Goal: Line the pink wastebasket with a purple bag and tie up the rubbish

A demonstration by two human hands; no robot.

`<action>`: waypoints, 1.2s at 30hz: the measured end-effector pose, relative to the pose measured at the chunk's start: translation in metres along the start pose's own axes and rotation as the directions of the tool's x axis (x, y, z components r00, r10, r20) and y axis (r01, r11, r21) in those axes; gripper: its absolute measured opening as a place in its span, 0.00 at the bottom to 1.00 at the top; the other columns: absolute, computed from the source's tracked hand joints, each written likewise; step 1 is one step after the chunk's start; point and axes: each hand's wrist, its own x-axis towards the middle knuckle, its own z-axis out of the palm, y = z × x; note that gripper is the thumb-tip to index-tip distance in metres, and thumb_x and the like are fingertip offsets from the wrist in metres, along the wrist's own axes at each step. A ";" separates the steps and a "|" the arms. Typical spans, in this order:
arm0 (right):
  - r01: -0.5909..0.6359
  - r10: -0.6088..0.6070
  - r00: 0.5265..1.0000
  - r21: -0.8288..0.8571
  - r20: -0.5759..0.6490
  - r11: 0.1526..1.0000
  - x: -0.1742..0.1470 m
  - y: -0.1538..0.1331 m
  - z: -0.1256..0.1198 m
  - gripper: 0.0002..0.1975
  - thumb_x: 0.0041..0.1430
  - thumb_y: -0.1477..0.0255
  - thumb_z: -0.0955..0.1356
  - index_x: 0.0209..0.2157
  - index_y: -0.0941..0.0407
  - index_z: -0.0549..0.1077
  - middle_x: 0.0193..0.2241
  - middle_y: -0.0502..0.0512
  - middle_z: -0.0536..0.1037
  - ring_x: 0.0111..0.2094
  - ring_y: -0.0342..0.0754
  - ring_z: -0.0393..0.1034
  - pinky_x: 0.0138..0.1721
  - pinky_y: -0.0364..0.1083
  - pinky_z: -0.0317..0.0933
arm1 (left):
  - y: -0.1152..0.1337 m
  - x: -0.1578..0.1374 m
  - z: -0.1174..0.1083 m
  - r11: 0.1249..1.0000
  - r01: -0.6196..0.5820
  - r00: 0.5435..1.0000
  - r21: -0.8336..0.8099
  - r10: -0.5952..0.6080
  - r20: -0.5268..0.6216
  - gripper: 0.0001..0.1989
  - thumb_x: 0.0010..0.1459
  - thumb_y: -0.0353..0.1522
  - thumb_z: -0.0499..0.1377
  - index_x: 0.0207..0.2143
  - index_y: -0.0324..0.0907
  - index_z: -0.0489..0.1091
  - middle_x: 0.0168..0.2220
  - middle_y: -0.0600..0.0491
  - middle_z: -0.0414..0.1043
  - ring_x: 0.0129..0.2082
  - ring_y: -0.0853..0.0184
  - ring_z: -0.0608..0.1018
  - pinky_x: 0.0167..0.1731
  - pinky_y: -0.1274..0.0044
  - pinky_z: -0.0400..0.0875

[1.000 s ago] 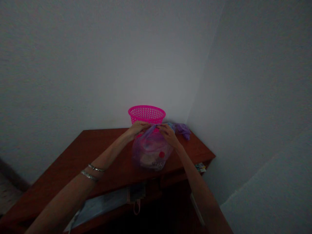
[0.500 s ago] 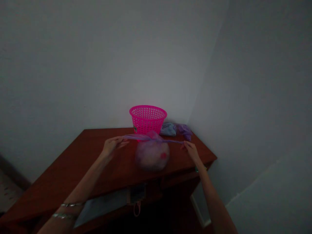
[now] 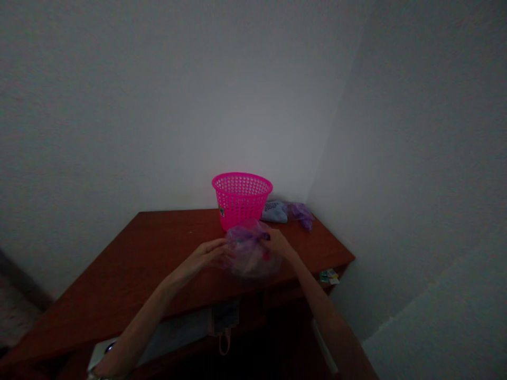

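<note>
A filled, see-through purple plastic bag (image 3: 247, 258) rests near the front of the brown wooden table, with pale contents and a red patch showing through. Its gathered top is bunched up. My right hand (image 3: 277, 244) is closed on that gathered top from the right, fingers bent around the plastic. Against the bag's left side lies my left hand (image 3: 212, 252), its fingers stretched out and touching the film; the fingertips are blurred. Just behind the bag stands a pink plastic basket (image 3: 240, 208) with a holed wall.
Behind and right of the basket lie a light blue packet (image 3: 274, 211) and a crumpled purple bag (image 3: 301, 215). The table (image 3: 158, 248) meets a grey wall at the back. Below its front edge are an open shelf, a hanging loop (image 3: 224, 343) and small packets (image 3: 328, 276) at right.
Both hands have come inward from wide apart, where they held the bag's two stretched ends. The ends are now gathered at the top, and my left hand has gone to the bag's side.
</note>
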 end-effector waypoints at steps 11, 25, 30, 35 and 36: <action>-0.148 -0.087 0.837 -0.377 -0.540 0.914 -0.009 0.050 -0.179 0.18 0.59 0.54 0.60 0.32 0.53 0.69 0.31 0.59 0.78 0.34 0.54 0.71 0.42 0.53 0.66 | -0.070 -0.074 -0.025 0.968 0.131 0.923 -0.215 -0.199 -0.330 0.37 0.44 0.56 0.72 0.51 0.44 0.73 0.37 0.45 0.84 0.34 0.54 0.85 0.32 0.70 0.79; -0.376 -0.130 0.887 -0.856 -0.443 0.355 -0.006 0.037 -0.159 0.40 0.59 0.72 0.67 0.72 0.62 0.56 0.70 0.81 0.56 0.67 0.75 0.58 0.61 0.69 0.59 | 0.014 0.039 -0.042 0.904 -0.236 0.625 0.358 0.423 -0.656 0.19 0.55 0.42 0.62 0.47 0.43 0.71 0.44 0.45 0.82 0.45 0.55 0.83 0.45 0.67 0.78; 0.090 0.001 0.995 -0.928 0.097 0.362 0.069 0.064 -0.050 0.50 0.51 0.79 0.72 0.74 0.65 0.52 0.75 0.75 0.47 0.75 0.69 0.42 0.72 0.62 0.49 | 0.108 0.150 -0.075 0.587 0.100 0.534 0.804 0.650 -0.541 0.27 0.60 0.32 0.57 0.61 0.34 0.66 0.63 0.33 0.67 0.62 0.48 0.72 0.60 0.60 0.69; 0.023 0.282 0.952 -0.945 0.120 0.327 0.139 0.116 -0.019 0.58 0.48 0.75 0.78 0.75 0.64 0.48 0.74 0.80 0.42 0.75 0.72 0.40 0.70 0.61 0.50 | 0.146 0.201 -0.110 0.403 0.472 0.719 0.784 0.339 -0.607 0.36 0.59 0.33 0.61 0.66 0.26 0.59 0.63 0.21 0.63 0.61 0.36 0.71 0.54 0.58 0.70; 0.014 0.298 0.947 -0.946 0.117 0.325 0.148 0.122 -0.019 0.58 0.48 0.75 0.78 0.75 0.63 0.48 0.74 0.81 0.42 0.75 0.71 0.40 0.70 0.61 0.50 | 0.147 0.203 -0.117 0.388 0.475 0.759 0.790 0.273 -0.591 0.36 0.56 0.33 0.63 0.64 0.24 0.60 0.60 0.20 0.65 0.59 0.37 0.74 0.52 0.60 0.72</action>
